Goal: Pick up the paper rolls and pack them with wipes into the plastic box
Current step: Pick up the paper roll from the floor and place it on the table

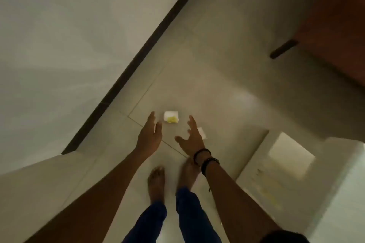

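A small white pack with a yellow mark (171,117) lies on the tiled floor ahead of my feet; it looks like a wipes pack. A second white item (202,132) lies just right of it, partly hidden behind my right hand. My left hand (149,134) reaches down with fingers apart, a little left of the white pack and holding nothing. My right hand (191,138) is spread open on the pack's right, also holding nothing. No plastic box or paper roll is clearly visible.
A white wall with a dark skirting strip (138,61) runs diagonally on the left. A brown wooden door (335,25) stands at the upper right. A low ledge with a pale square patch (290,156) is on the right. My bare feet (157,181) stand on the tiles.
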